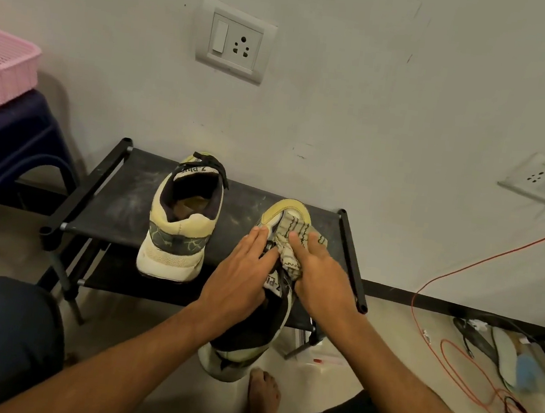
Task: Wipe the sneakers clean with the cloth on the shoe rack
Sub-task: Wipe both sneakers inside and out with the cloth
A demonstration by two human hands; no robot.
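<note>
Sneaker [284, 211], rack's [120, 201] 4 o'clock corner: wiping under way. Right hand [320, 277] presses cloth [288, 258] flat-fingered on toe; left hand [242, 271], fingers straight, steadies. Second sneaker [179, 229], 10 o'clock: apparently not yet wiped.

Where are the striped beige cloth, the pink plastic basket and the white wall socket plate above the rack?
striped beige cloth [288, 262], head view, bunched lower fold
pink plastic basket [1, 84], head view, front wall
white wall socket plate [235, 41], head view, centre
</note>
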